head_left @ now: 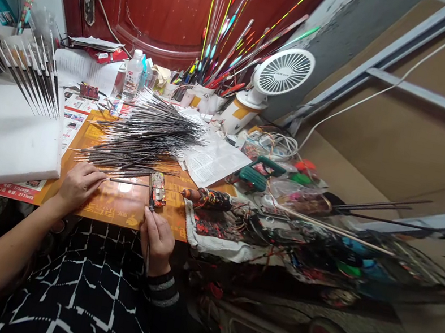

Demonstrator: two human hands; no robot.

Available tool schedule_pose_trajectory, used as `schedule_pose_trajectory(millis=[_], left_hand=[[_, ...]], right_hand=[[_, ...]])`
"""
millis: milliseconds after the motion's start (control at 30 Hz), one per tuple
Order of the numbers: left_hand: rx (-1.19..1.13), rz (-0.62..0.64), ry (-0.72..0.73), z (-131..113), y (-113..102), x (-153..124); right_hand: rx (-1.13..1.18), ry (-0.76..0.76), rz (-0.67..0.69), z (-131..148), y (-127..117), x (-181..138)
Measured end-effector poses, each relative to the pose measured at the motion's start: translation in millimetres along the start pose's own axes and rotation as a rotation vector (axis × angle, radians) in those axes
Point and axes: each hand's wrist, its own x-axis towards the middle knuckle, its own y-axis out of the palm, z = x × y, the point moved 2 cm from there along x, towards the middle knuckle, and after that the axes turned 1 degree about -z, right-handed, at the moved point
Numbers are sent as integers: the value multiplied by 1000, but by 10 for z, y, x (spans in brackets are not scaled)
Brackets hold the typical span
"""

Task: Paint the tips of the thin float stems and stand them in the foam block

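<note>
My left hand [79, 187] pinches the pale end of a thin dark fishing float [137, 183] above the front of the table. The float lies level and runs right to the tip of a paint-stained rotary tool [210, 199]. My right hand [157, 241] is closed around a slim brush [147, 254], its upper end close to a small paint-stained block [157, 189]. Whether the brush touches the block or the float I cannot tell. Behind both hands lies a large pile of similar dark floats [146, 133] with pale ends.
At left, several floats [35, 76] stand in a white foam block [4, 134]. A water bottle [133, 75], a white fan [284, 71] and colourful floats in cups stand at the back. A paint-stained cloth [213, 239] and tangled cables [273, 144] lie right.
</note>
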Motion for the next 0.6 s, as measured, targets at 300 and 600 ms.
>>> schedule_pose_trajectory(millis=[300, 600], left_hand=[[-25, 11, -27, 29, 17, -13], [-35, 9, -83, 48, 11, -16]], right_hand=[[1, 17, 4, -3, 5, -16], [96, -48, -19, -42, -72, -41]])
